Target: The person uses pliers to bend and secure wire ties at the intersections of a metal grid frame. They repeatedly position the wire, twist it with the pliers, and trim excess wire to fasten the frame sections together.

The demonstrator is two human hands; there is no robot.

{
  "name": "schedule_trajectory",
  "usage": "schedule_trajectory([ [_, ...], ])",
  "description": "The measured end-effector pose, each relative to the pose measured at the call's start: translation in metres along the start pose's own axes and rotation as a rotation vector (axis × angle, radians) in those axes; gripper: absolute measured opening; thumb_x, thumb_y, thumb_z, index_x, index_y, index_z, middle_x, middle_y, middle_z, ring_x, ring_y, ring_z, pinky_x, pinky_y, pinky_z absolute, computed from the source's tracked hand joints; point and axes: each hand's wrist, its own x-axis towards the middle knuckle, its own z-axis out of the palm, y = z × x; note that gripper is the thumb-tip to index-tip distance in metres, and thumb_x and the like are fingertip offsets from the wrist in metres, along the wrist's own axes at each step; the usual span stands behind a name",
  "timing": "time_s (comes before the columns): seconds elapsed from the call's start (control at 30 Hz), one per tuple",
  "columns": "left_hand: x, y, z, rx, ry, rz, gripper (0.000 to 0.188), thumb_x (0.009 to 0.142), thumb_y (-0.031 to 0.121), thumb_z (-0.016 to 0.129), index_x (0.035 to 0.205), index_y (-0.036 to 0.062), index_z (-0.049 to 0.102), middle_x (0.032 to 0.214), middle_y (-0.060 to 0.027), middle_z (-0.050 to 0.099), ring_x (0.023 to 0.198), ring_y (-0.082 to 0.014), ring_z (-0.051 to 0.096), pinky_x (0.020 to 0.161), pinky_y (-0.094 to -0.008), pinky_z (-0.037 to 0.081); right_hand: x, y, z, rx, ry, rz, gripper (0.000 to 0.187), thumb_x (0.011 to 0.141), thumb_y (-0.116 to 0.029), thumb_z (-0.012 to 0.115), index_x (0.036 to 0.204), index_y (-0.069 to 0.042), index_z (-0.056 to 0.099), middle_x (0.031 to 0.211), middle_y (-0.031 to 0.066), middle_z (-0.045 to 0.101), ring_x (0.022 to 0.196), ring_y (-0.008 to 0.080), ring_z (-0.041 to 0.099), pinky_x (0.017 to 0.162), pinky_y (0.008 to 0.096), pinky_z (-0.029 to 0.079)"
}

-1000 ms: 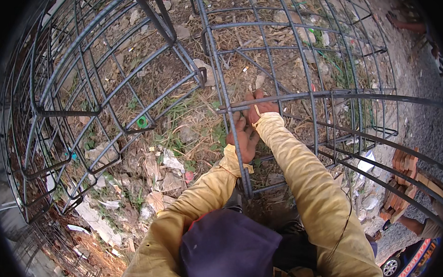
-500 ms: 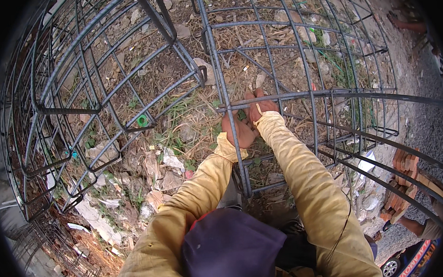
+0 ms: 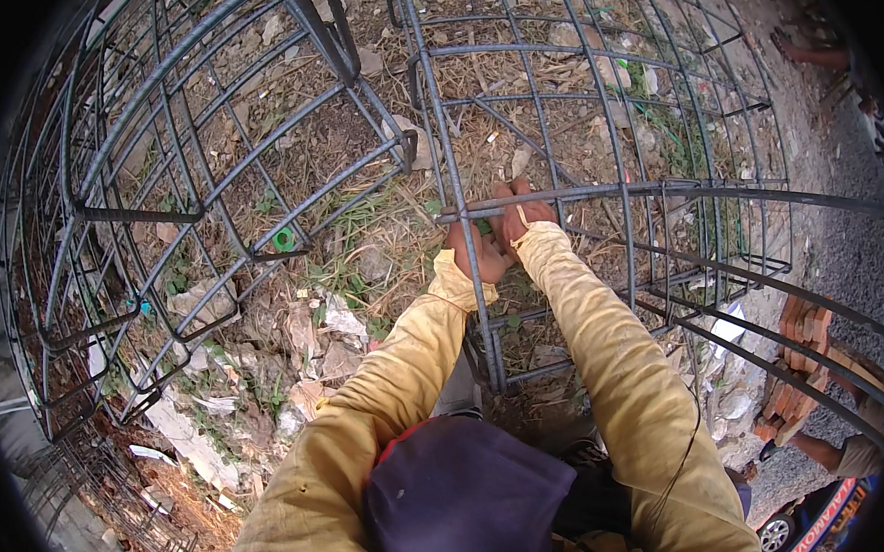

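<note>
Both my hands are close together at a corner of a steel rebar cage, where a lengthwise bar (image 3: 483, 319) meets a cross bar (image 3: 598, 192). My left hand (image 3: 491, 261) reaches behind the lengthwise bar with its fingers curled in toward the other hand. My right hand (image 3: 527, 218) is at the cross bar, its fingers bent and bunched beside the left. Whatever the fingers pinch is too small or hidden to make out. Yellow long sleeves cover both forearms.
Another rebar cage (image 3: 184, 218) stands to the left. Long bars (image 3: 798, 195) stick out to the right. Stones, dry grass and litter cover the ground. Stacked red bricks (image 3: 803, 332) lie at the right, near another person's arm (image 3: 816, 450). A vehicle wheel (image 3: 776, 535) shows at lower right.
Both hands stay at the same bar crossing with only slight finger movement. The view has shifted very little.
</note>
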Motion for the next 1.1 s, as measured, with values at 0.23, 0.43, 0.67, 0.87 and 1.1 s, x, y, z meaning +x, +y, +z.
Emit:
schedule_trajectory([
  [0.23,0.006,-0.007,-0.004,0.066,0.151,0.066,0.049,0.094,0.037,0.045,0.138,0.0162,0.038,0.134,-0.013,0.047,0.121,-0.0317,0.048,0.1,-0.0533,0.04,-0.001,0.014,0.012,0.185,0.028,-0.018,0.022,0.087,-0.02,0.059,0.105,-0.008,0.056,0.108,0.0202,0.054,0.099,0.0421,0.059,0.084,0.0487,0.046],
  [0.43,-0.008,-0.006,0.004,0.14,0.251,0.096,0.046,0.095,0.029,0.049,0.136,0.0124,0.04,0.134,-0.0099,0.048,0.121,-0.027,0.048,0.101,-0.0442,0.038,-0.001,0.03,0.008,-0.854,-0.454,-0.276,0.026,0.093,-0.021,0.052,0.11,-0.004,0.06,0.102,0.0179,0.062,0.099,0.0346,0.062,0.082,0.0435,0.047],
  [0.67,-0.003,-0.01,0.001,0.365,0.239,0.044,0.047,0.096,0.034,0.05,0.137,0.0112,0.041,0.129,-0.0066,0.05,0.118,-0.0241,0.049,0.098,-0.0411,0.038,-0.003,0.061,0.017,0.384,-0.065,0.266,0.02,0.089,-0.02,0.061,0.096,-0.002,0.067,0.079,0.0091,0.065,0.071,0.0189,0.06,0.059,0.035,0.043],
  [0.87,-0.004,-0.014,0.003,0.354,0.258,0.039,0.038,0.097,0.035,0.05,0.127,0.0125,0.05,0.113,-0.0018,0.055,0.1,-0.0196,0.053,0.088,-0.0385,0.043,-0.004,0.031,-0.001,0.9,-0.175,0.556,0.035,0.09,-0.024,0.056,0.113,0.001,0.064,0.1,0.0194,0.068,0.088,0.0281,0.065,0.081,0.0382,0.049],
  [1.1,-0.001,-0.013,-0.003,0.193,0.072,-0.009,0.025,0.097,0.032,0.048,0.115,0.014,0.053,0.096,-0.0007,0.057,0.084,-0.0186,0.054,0.085,-0.0398,0.045,-0.025,0.001,-0.031,1.148,-0.299,0.673,0.028,0.095,-0.02,0.055,0.119,-0.006,0.06,0.088,0.0009,0.061,0.069,0.0126,0.055,0.067,0.0321,0.055],
])
